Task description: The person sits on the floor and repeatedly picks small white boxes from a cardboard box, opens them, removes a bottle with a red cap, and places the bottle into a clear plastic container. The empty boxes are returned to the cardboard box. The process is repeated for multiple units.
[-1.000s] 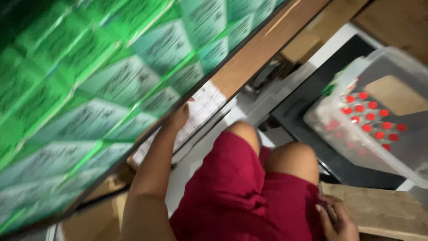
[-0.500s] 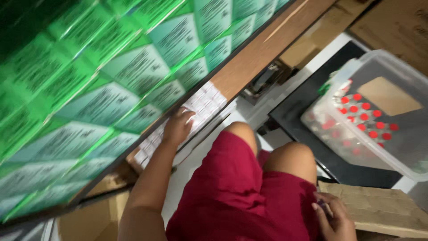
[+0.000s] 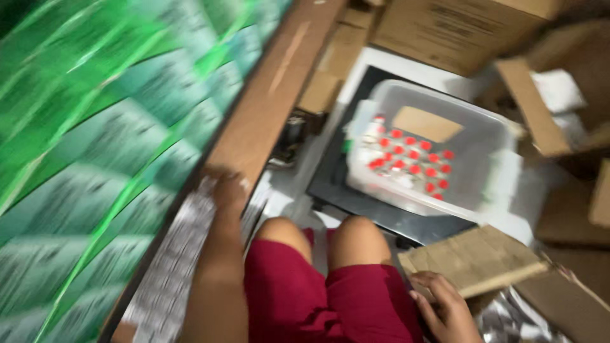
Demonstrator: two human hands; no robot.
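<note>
Both hands sit low in a blurred head view, well apart from each other. On the left side, the left hand [image 3: 227, 194] lies at the end of an outstretched forearm, resting on the top end of a long white sheet [image 3: 175, 270] covered in small printed rows. That sheet runs along the edge of a brown cardboard strip [image 3: 270, 95], beside a large stack of green and white printed packs [image 3: 95, 159]. The fingers look laid flat on the sheet, but motion blur hides whether they pinch it or only press on it, so I cannot tell.

At the lower right, the right hand [image 3: 445, 308] rests with its fingers loosely curled and released, holding nothing, its fingertips touching the near edge of a flat piece of corrugated cardboard [image 3: 473, 263]. Crumpled silvery foil [image 3: 508, 324] lies just beside that hand.

Between the hands are the person's bare knees and red shorts [image 3: 311, 292]. Beyond the knees a clear plastic tub [image 3: 438, 146] stands on a dark flat tray [image 3: 381, 213]; inside the tub are rows of small vials with red caps [image 3: 410, 159] and a brown card. Cardboard boxes [image 3: 457, 28] stand behind and to the right of the tub.
</note>
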